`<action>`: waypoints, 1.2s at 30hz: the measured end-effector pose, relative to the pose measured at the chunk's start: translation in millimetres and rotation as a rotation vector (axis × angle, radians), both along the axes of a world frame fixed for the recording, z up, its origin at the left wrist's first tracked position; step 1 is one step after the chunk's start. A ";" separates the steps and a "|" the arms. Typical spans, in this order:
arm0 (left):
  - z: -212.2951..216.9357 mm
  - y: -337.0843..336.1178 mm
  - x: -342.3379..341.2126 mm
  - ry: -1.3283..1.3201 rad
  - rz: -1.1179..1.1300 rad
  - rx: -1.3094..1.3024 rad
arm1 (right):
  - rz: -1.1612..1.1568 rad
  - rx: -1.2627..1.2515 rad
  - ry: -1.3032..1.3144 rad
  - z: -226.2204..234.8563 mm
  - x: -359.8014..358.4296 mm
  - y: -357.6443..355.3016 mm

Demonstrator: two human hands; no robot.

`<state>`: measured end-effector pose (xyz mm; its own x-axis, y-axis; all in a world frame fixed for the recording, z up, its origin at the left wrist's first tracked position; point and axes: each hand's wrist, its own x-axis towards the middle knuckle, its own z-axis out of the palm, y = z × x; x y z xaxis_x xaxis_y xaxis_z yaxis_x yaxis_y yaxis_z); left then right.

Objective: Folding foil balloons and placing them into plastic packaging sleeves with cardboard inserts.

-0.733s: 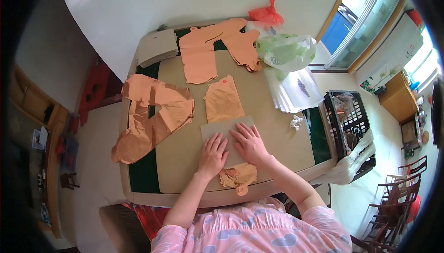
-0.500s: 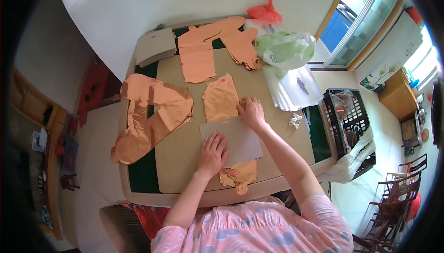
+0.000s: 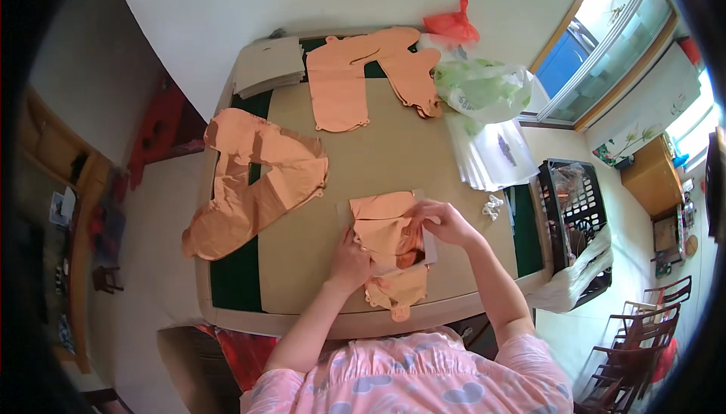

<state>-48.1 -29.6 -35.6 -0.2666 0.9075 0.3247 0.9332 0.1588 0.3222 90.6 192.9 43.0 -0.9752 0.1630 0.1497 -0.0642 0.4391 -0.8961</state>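
Observation:
A rose-gold foil balloon [image 3: 378, 232], flat and uninflated, lies folded over a grey card [image 3: 431, 249] at the near middle of the table. Its upper part covers most of the card, and a crumpled lower end [image 3: 397, 291] sticks out below. My left hand [image 3: 351, 261] rests along the left edge of the folded foil, fingers stretched forward. At the upper right edge, my right hand [image 3: 448, 223] has bent fingers pinching the foil. The fingertips are partly hidden against it. Another flat foil balloon [image 3: 265, 179] lies to the left.
More flat foil balloons [image 3: 339, 89] lie at the back beside a stack of grey cards [image 3: 268, 66]. Clear plastic sleeves [image 3: 488, 153], a green-white bag [image 3: 484, 93] and a red bag [image 3: 454, 22] are at the right. A black crate [image 3: 572, 210] stands beyond the table's right edge.
The balloon's upper part has been folded down toward me over the grey card. My right hand has moved with it to the card's upper right; my left hand has shifted to its left edge.

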 end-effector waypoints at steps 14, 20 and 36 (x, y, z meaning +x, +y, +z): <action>1.7 3.9 3.8 -0.110 0.000 0.028 | -0.342 0.676 -0.102 -48.8 -29.3 -48.5; -3.7 0.5 0.8 -0.115 -0.017 0.029 | -0.376 0.697 -0.091 -47.6 -25.4 -61.0; 15.9 30.6 -6.3 -0.058 0.155 -0.074 | -0.388 0.709 -0.054 -52.4 -24.2 -59.9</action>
<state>-54.3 1.0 -19.7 -0.4217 0.8747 0.2388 0.8759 0.3249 0.3567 66.4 133.0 -9.4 -0.8777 0.3750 0.2984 0.2445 0.8860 -0.3940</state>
